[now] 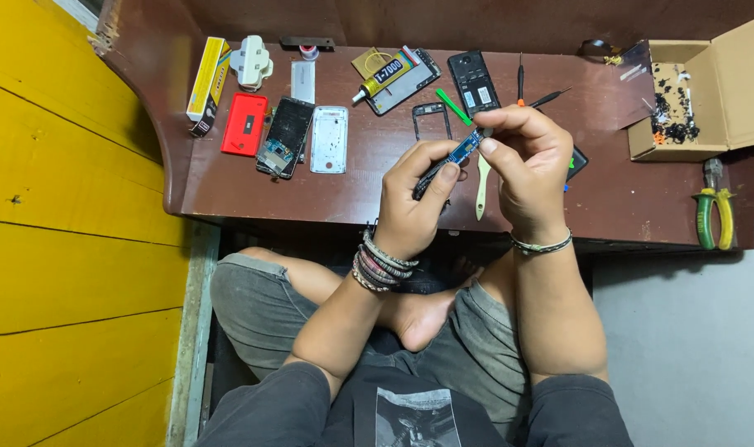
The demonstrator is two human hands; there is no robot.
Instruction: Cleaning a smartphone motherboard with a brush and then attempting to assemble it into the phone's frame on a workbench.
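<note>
Both hands are up over the tabletop (352, 194) with a small blue circuit board (462, 151) pinched between them. The left hand (410, 203) is curled tight around the board's dark lower end, thumb and forefinger clamped on it. The right hand (528, 161) is closed too, fingertips nipping the upper end of the board; can't tell if there's a tool tucked in there as well.

Just under the hands lies a pale-handled brush (482, 186), and a green pry tool (453, 107) sits just beyond them next to an empty black phone frame (431, 120). Further out past the left hand: a red cover (244, 124), a stripped phone body (285, 137) and a white shell (329, 139). A glue tube (385, 80) is beyond those. Off past the right hand there's a cardboard box (708, 91) of tiny bits and green-handled pliers (713, 211).

Risk-wise, I'd say that two-ended pinch could flex or crack the board if either hand twists. And if it slips, it drops off the edge into the lap.
</note>
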